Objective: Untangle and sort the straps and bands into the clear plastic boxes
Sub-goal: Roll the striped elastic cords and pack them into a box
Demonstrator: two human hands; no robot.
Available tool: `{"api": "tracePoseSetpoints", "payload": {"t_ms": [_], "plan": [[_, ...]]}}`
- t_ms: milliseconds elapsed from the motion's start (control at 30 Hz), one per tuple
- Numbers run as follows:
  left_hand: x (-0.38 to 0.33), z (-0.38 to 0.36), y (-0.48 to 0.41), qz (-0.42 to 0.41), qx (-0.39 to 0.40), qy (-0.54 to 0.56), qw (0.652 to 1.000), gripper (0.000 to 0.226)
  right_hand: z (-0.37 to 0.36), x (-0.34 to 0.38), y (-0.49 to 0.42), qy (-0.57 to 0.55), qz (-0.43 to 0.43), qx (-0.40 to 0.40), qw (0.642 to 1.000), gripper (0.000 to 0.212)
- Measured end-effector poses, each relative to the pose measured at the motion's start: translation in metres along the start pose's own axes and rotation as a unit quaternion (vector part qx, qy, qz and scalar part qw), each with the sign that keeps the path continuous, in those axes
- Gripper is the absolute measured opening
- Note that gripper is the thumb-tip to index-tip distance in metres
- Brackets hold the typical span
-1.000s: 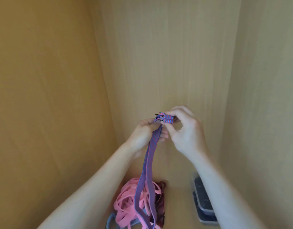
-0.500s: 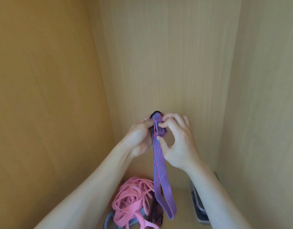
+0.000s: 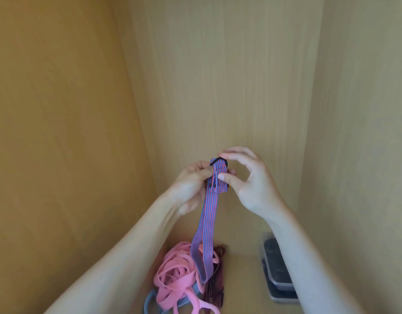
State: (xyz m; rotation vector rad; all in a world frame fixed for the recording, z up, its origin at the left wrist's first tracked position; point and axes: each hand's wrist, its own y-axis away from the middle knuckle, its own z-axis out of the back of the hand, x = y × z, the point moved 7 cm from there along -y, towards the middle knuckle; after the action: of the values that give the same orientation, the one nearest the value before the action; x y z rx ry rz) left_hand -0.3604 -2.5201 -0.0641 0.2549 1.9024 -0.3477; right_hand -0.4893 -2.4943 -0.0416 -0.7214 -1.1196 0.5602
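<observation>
We see a woven cloth strap [image 3: 208,214] (finely ribbed), matt pink bands [image 3: 172,279] that look rubbery, clear glossy plastic boxes [image 3: 279,287], and matt wood-grain panels [image 3: 218,75]

blue-red striped strap [image 3: 208,214], pink bands [image 3: 175,282]

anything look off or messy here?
Just the unsorted heap: pink bands, a blue band and a dark red strap lie tangled on the cabinet floor, outside the clear boxes at right. Left hand and right hand hold the striped strap by its folded buckle end. No damage visible.
</observation>
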Motion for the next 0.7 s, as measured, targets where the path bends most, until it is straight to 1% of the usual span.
{"api": "tracePoseSetpoints", "payload": {"t_ms": [67,200,300,333,400,467,533,600,633,700], "plan": [[0.002,0.005,-0.002,-0.002,-0.019,0.021,1.0,0.023,-0.003,-0.001,0.003,-0.004,-0.007,0.002,1.0,0.042],[0.011,0.012,-0.002,0.005,-0.047,0.018,0.999,0.02,-0.012,-0.002,0.012,-0.025,-0.039,0.02,0.999,0.041],[0.012,0.015,-0.002,-0.003,-0.042,0.006,0.999,0.036,-0.013,-0.005,0.011,-0.029,-0.059,0.043,0.997,0.039],[0.012,0.015,-0.002,-0.003,-0.037,0.0,0.999,0.037,-0.014,-0.007,0.01,-0.031,-0.068,0.06,0.995,0.041],[0.011,0.016,-0.004,0.001,-0.021,-0.027,0.999,0.023,-0.016,-0.01,0.007,-0.027,-0.09,0.109,0.99,0.048],[0.009,0.018,-0.006,0.006,-0.015,-0.056,0.998,0.016,-0.018,-0.011,0.006,-0.014,-0.098,0.145,0.984,0.047],[0.009,0.022,-0.008,0.017,-0.009,-0.067,0.998,0.014,-0.014,-0.01,0.004,-0.006,-0.097,0.14,0.985,0.046],[0.01,0.02,-0.006,0.029,0.009,-0.063,0.998,0.007,-0.007,-0.01,0.003,-0.013,-0.095,0.109,0.989,0.047],[0.01,0.018,-0.004,0.032,0.021,-0.059,0.998,0.008,-0.003,-0.01,0.003,-0.022,-0.094,0.096,0.991,0.048],[0.013,0.016,-0.003,0.032,0.042,-0.046,0.998,0.025,0.002,-0.008,0.003,-0.037,-0.097,0.085,0.991,0.048]]}}
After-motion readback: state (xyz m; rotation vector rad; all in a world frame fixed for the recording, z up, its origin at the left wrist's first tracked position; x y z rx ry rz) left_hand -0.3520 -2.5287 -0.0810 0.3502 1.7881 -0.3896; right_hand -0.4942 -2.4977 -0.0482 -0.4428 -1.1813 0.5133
